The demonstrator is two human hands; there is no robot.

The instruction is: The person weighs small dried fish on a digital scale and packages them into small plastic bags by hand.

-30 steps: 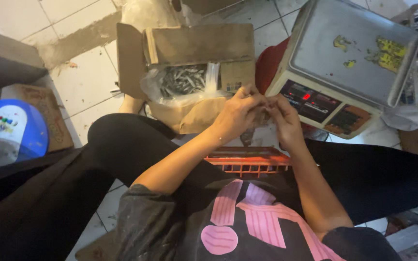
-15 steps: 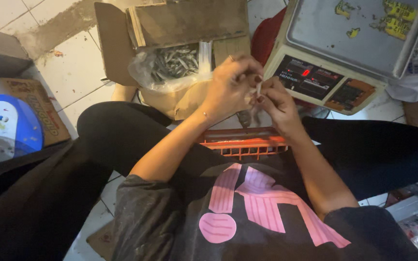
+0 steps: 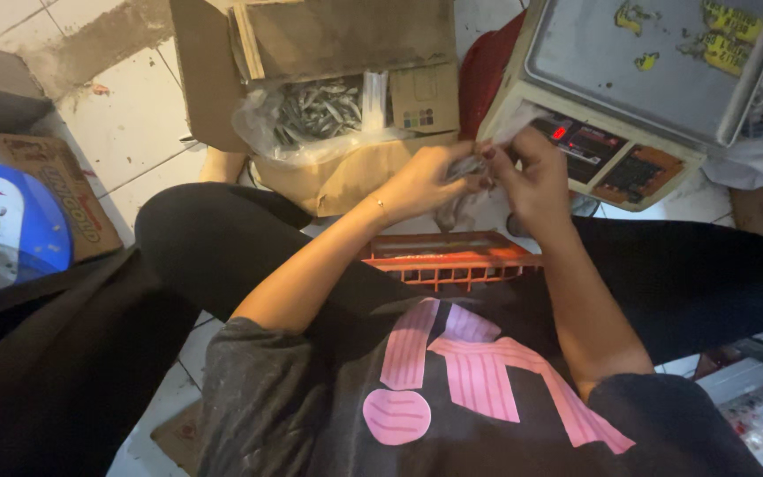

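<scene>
Left hand (image 3: 426, 181) and right hand (image 3: 527, 172) meet above lap, both pinching small clear plastic bag (image 3: 463, 190) between fingertips; contents too blurred to tell. Orange crate (image 3: 448, 259) sits on lap just below hands. Cardboard box (image 3: 337, 88) with bag of grey metal pieces (image 3: 315, 108) on floor ahead. Weighing scale (image 3: 646, 79) to right, near right hand.

brown carton (image 3: 346, 53) top-centre | scale's red display (image 3: 576, 140) right | blue-white box (image 3: 11, 225) left
</scene>
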